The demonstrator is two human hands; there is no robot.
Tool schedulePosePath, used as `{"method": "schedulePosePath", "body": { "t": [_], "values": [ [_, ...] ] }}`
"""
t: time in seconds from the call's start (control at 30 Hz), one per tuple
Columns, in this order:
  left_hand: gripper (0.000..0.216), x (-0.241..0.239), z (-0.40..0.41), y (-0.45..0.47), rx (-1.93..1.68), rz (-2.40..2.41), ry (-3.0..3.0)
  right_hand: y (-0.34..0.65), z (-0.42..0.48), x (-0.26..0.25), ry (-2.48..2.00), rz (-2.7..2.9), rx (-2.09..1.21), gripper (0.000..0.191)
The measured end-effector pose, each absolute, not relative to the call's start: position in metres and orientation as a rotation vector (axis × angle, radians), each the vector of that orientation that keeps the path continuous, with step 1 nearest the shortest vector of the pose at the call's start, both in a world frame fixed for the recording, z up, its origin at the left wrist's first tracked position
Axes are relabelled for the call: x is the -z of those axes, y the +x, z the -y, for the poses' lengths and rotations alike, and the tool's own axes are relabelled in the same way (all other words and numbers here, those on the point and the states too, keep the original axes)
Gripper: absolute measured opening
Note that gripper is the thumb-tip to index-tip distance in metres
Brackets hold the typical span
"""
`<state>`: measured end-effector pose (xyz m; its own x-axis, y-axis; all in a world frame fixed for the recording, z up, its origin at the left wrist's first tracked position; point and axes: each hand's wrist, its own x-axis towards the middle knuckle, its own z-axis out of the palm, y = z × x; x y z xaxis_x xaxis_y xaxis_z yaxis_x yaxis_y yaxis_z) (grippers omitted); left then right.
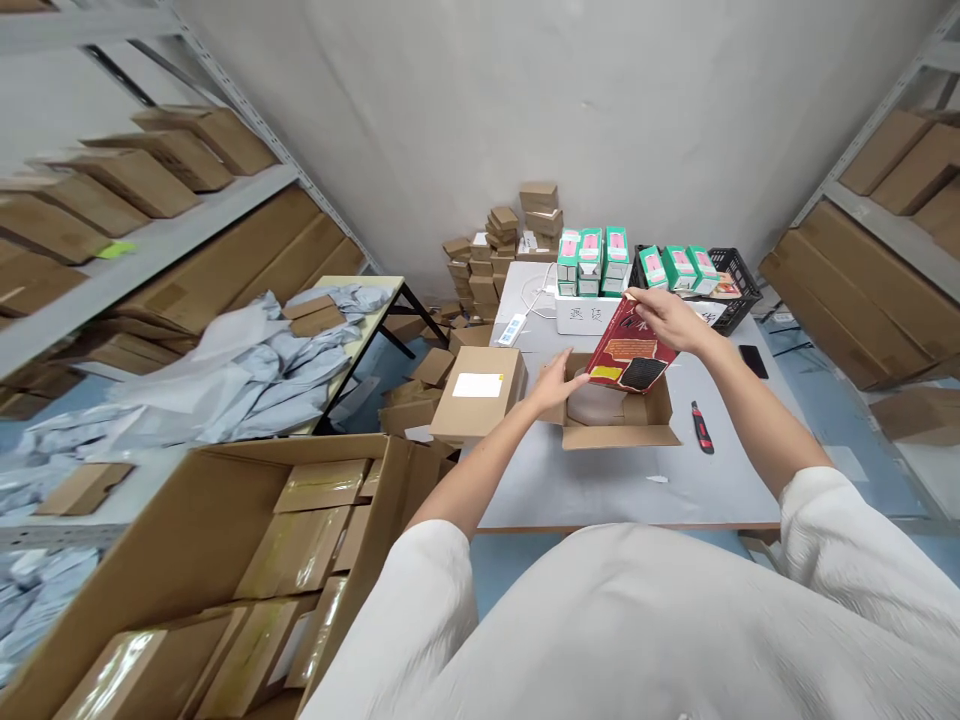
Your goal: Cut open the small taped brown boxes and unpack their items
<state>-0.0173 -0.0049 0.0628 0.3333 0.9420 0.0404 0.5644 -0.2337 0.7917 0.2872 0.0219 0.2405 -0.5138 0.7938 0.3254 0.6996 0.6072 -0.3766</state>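
Observation:
A red printed package (634, 345) with yellow and black patches is held tilted above an open cardboard box (619, 436). My right hand (667, 318) is closed on the package's upper edge. At its lower left corner is my left hand (556, 385), with the thumb and fingers at the corner. Inside the box, something pale and translucent shows, partly hidden by the package. A closed carton (478, 395) with a white label lies left of my left hand. A red and black box cutter (702, 428) rests to the right of the open box.
Green and pink boxes (590, 250) stand in a white bin (581, 315) and a black crate (739, 290) at the table's back. A phone (753, 362) lies right. A large carton (165, 530) of taped boxes stands left. Shelves (225, 215) flank both sides.

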Motion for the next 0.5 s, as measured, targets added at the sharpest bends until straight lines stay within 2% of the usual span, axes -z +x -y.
{"method": "schedulePosePath", "body": {
  "t": [0.13, 0.23, 0.4, 0.5],
  "values": [
    [0.069, -0.09, 0.014, 0.01, -0.956, -1.025, 1.736, 0.268, -0.022, -0.234, -1.119, 2.371, -0.409, 0.048],
    [0.053, -0.092, 0.024, 0.021, -1.061, -1.062, 1.637, 0.257, -0.026, -0.228, -1.116, 2.316, -0.431, 0.05],
    [0.049, -0.076, 0.037, 0.019, -1.152, -1.126, 1.393, 0.257, -0.025, -0.196, -1.293, 2.164, -0.26, 0.056],
    [0.054, -0.066, 0.043, 0.015, -1.209, -1.11, 1.163, 0.262, -0.006, -0.163, -1.436, 2.003, -0.22, 0.069]
  ]
}}
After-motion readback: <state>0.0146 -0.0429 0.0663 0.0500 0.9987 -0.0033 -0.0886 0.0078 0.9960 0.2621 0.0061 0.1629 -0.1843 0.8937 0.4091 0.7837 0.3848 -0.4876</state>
